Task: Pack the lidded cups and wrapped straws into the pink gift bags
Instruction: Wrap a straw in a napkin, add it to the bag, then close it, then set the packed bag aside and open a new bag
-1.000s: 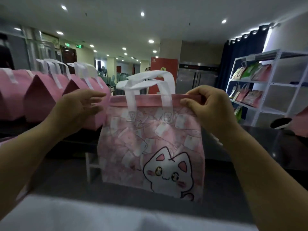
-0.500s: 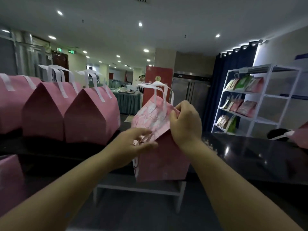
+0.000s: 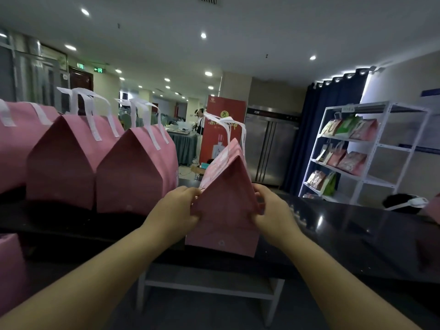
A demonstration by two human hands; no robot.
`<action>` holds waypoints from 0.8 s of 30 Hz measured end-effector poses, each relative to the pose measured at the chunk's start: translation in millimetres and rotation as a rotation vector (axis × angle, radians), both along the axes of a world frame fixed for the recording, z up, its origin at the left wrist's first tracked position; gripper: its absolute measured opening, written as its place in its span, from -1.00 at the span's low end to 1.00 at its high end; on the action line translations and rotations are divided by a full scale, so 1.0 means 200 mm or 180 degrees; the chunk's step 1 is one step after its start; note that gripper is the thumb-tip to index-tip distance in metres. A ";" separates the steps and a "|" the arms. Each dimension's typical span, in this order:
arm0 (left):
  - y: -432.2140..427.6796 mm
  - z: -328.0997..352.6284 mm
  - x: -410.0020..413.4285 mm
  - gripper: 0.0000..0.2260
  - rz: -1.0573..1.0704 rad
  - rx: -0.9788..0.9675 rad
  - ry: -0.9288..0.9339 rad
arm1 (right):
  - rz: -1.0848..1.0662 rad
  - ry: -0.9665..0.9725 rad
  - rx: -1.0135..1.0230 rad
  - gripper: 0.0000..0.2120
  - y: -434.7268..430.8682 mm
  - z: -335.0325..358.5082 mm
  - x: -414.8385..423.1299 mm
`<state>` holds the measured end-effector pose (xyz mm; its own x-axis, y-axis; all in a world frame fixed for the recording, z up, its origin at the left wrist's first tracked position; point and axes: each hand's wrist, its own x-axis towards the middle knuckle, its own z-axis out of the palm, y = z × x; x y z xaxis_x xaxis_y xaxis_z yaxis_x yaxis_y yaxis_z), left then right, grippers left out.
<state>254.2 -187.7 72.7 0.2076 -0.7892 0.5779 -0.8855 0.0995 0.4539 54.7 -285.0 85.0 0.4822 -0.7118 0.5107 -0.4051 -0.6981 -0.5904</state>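
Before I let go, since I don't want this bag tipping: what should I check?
1. Grip: left hand and right hand hold bag sides: ok.
2. Bag upright, peak up: ok.
3. Top closed, handles above it: ok.
4. Base resting on counter: cannot tell.
5. Apart from the row: ok.
6. Contents packed: cannot tell.

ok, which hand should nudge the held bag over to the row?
Right hand, probably: it grips the pink fabric gift bag on the side away from the row of peaked pink bags, so it can push. The left hand sits in the gap.
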 end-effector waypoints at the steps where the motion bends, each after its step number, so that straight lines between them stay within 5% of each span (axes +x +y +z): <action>1: -0.01 0.01 0.02 -0.65 0.0107 0.0002 -0.0043 | -0.0046 -0.0040 0.0009 -0.48 -0.01 0.00 0.04; 13: -0.17 0.06 0.26 -0.79 0.1016 0.0193 -0.0538 | -0.0396 0.0276 0.0033 -0.65 -0.15 0.01 0.50; 19: -0.13 0.07 0.25 -0.78 0.0992 0.0169 -0.0637 | -0.0628 0.0541 -0.0155 -0.54 -0.15 0.05 0.44; 24: 0.08 0.11 0.16 -0.75 0.0815 -0.0211 -0.0537 | -0.0556 0.0232 -0.0714 -0.69 0.01 0.13 0.28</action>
<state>286.5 -172.1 94.1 0.2916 -0.6830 0.6697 -0.9478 -0.1121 0.2984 111.7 -283.8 110.1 0.4035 -0.6605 0.6332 -0.5664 -0.7238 -0.3941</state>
